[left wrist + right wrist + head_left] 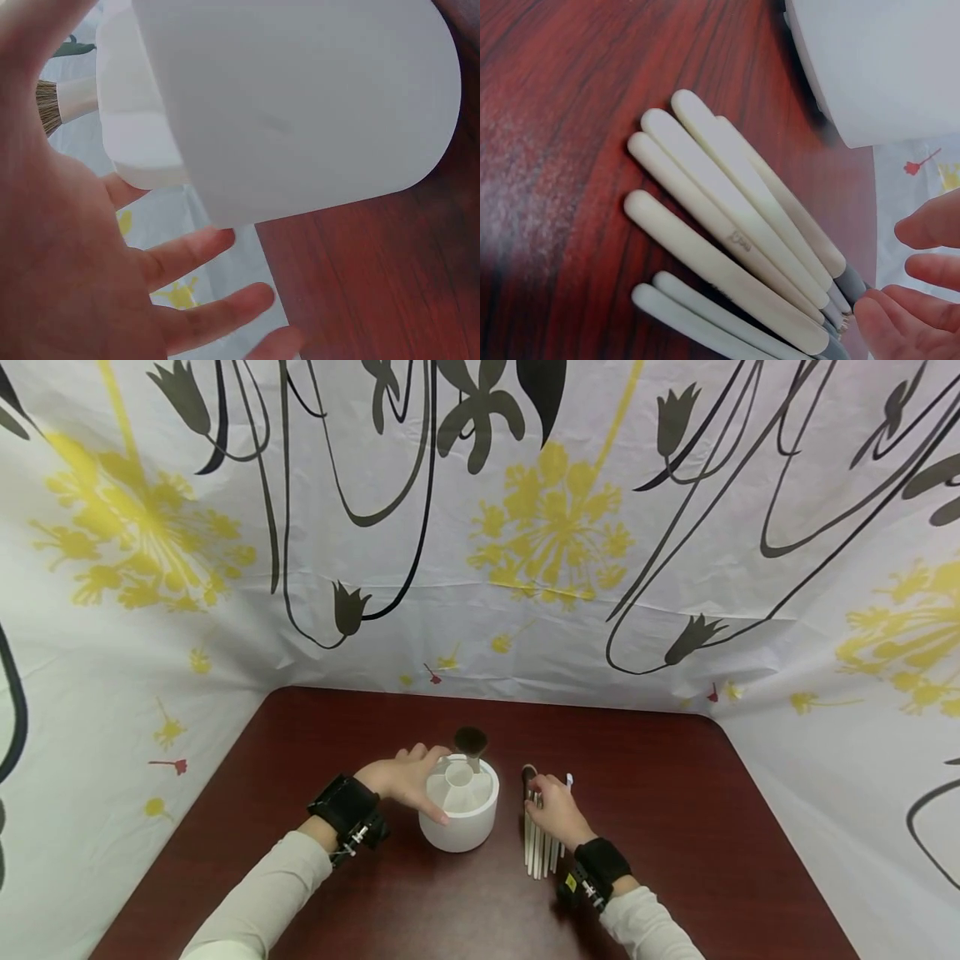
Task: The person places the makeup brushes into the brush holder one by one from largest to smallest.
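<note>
A round white makeup brush holder (459, 827) with inner dividers stands on the table, and one dark-bristled brush (471, 743) is upright in it. My left hand (405, 781) holds the holder from its left, thumb across the front rim and fingers spread along the back. In the left wrist view, the holder's smooth side (315, 112) fills much of the picture. Right of the holder lies a row of pale-handled makeup brushes (727, 277), handle ends towards me. My right hand (557, 810) is over their bristle ends, fingers slightly bent, fingertips right at the grey ferrules.
The dark red wooden table (360, 902) has rounded far corners. A white cloth (420, 560) with yellow and grey flower prints hangs behind it and at both sides. Black camera straps (347, 810) wrap both wrists.
</note>
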A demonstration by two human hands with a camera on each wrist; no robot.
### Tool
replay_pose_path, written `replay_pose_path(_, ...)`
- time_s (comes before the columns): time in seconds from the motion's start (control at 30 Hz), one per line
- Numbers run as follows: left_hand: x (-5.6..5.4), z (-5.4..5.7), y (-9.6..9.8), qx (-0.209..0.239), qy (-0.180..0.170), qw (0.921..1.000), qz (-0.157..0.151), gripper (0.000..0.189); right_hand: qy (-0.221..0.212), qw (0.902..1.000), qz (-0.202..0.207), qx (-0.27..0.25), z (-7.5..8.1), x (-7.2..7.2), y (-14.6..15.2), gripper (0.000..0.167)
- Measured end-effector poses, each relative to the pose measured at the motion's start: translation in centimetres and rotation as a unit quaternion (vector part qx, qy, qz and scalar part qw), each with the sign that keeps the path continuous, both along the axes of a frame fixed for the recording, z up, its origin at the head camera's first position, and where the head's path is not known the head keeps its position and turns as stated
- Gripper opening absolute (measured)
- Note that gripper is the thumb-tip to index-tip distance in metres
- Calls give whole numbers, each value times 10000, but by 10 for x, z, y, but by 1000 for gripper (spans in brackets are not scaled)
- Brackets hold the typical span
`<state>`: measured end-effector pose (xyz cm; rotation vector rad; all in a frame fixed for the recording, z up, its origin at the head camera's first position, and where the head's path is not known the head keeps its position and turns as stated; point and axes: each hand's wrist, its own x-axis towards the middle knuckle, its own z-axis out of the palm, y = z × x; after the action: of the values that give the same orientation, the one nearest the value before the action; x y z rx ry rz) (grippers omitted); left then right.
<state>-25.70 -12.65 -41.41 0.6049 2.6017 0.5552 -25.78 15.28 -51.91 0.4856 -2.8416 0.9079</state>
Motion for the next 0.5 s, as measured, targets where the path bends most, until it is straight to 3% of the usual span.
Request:
replay_pose_path(0.27,-9,2,2,68,-69,9999,-97,102,-29,9992,-207,332,1,-1,-6,27)
replay_pose_path(0.4,-15,1,11,327,-220,9990,-221,105,-111,9978,-278,598,0,-7,-10,30)
replay_pose_path(0.5,-19,-2,18,664,-402,9963,-369,97,-21,9961,-332,817,-4,-9,-13,36)
